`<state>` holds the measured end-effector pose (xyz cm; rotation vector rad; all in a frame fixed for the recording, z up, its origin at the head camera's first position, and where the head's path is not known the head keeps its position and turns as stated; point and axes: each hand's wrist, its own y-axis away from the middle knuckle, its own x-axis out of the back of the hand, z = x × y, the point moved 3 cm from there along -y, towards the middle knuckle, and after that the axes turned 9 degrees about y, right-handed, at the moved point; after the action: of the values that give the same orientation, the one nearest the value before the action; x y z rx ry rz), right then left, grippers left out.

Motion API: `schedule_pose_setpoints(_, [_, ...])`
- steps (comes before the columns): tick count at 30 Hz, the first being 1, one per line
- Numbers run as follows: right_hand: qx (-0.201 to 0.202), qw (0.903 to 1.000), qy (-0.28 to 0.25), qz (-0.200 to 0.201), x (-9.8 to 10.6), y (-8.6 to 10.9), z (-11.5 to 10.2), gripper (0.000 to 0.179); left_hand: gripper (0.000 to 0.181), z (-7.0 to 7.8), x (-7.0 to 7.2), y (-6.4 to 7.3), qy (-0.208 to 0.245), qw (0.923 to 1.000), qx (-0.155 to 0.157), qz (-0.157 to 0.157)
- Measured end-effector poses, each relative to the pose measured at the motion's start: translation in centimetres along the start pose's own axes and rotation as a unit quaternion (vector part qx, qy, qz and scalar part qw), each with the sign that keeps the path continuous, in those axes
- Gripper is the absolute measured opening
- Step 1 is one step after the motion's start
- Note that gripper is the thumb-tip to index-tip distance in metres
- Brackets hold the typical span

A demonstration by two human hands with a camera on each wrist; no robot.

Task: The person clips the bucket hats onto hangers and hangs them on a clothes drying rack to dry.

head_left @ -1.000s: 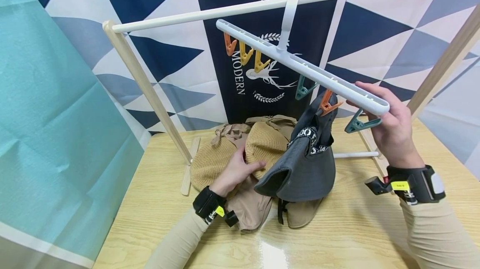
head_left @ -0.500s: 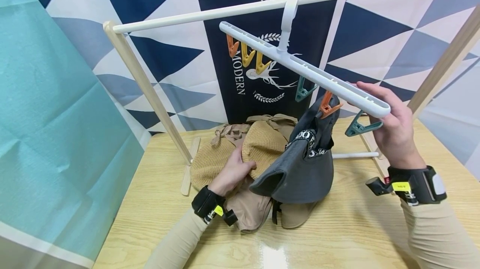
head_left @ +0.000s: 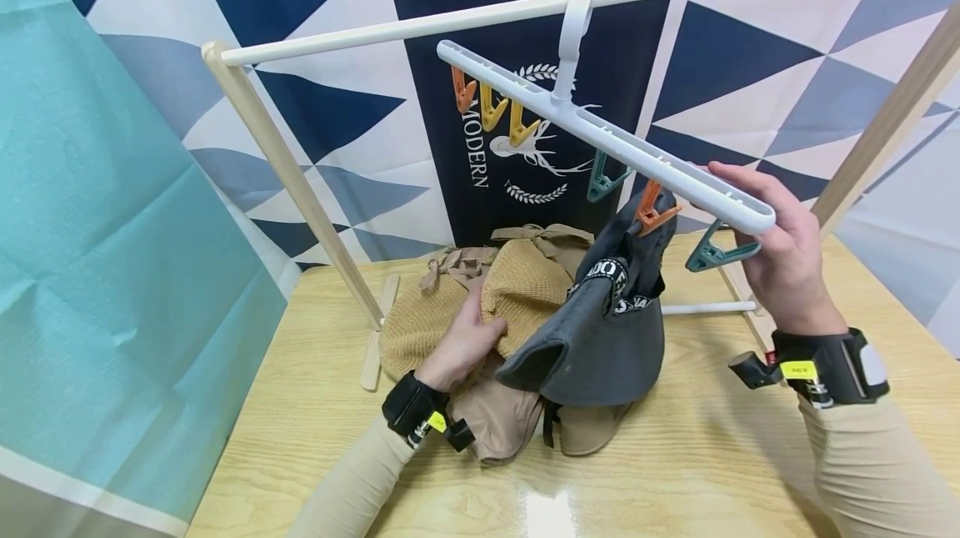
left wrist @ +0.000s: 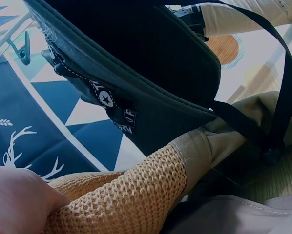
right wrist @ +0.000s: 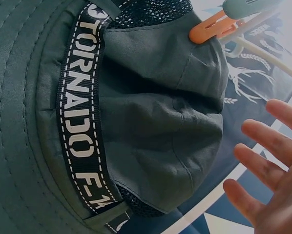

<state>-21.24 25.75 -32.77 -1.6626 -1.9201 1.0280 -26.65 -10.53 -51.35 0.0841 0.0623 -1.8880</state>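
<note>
My left hand (head_left: 468, 334) grips the edge of a tan knitted hat (head_left: 525, 296), its thumb lying on the near side. In the left wrist view, the coarse weave (left wrist: 131, 195) bends away from the fingers. Beside it, a dark grey brimmed hat (head_left: 600, 354) with a lettered band hangs from an orange clip (head_left: 656, 208) on the pale clip hanger (head_left: 637, 150). My right hand (head_left: 787, 263) is behind the hanger's near end. In the right wrist view, its spread fingers (right wrist: 265, 168) stand close to the grey hat's crown, apart from it.
The hanger hooks over a white rail (head_left: 480, 18) on a wooden stand. Other clips, yellow (head_left: 491, 108) and teal (head_left: 720, 250), dangle from it. Another woven tan hat (head_left: 420, 325) and beige cloth hats (head_left: 498, 425) lie heaped on the wooden table (head_left: 315, 455).
My left hand's fingers and thumb have closed on the knitted hat, which has shifted slightly left. The hanging grey hat has swung a little left. My right hand stays about where it was.
</note>
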Motion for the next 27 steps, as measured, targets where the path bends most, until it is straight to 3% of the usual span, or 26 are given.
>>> schedule_pose_setpoints(3, [-0.005, 1.0000, -0.001, -0.002, 0.0, -0.1, 0.1, 0.045, 0.091, 1.8, -0.6, 1.2, -0.035, 0.9992, -0.014, 0.010])
schedule_pose_setpoints(7, [-0.016, 0.9998, -0.004, -0.008, 0.0, -0.1, 0.4, 0.044, 0.081, 6.3, -2.4, 3.9, -0.056, 0.9982, -0.016, 0.016])
schedule_pose_setpoints(10, [-0.021, 0.9996, -0.007, -0.015, 0.2, 0.0, 0.7, 0.044, 0.082, 6.7, -2.6, 4.1, -0.053, 0.9983, -0.006, 0.020])
schedule_pose_setpoints(16, [-0.038, 0.9988, 0.015, -0.026, 1.1, 0.0, 1.3, 0.049, 0.084, 3.9, -1.3, 2.6, -0.053, 0.9983, -0.005, 0.023])
schedule_pose_setpoints(20, [-0.089, 0.9942, 0.060, -0.010, 1.9, 0.1, 1.7, 0.050, 0.085, 1.6, -0.3, 1.2, -0.042, 0.9989, -0.014, 0.018])
schedule_pose_setpoints(22, [-0.115, 0.9909, 0.071, -0.001, 2.3, 0.1, 2.1, 0.053, 0.086, 0.2, 0.4, 0.2, -0.030, 0.9993, -0.003, 0.023])
schedule_pose_setpoints(27, [-0.146, 0.9885, 0.038, -0.012, 2.9, -0.1, 3.5, 0.064, 0.085, 0.0, 0.7, 0.0, -0.035, 0.9993, -0.001, 0.016])
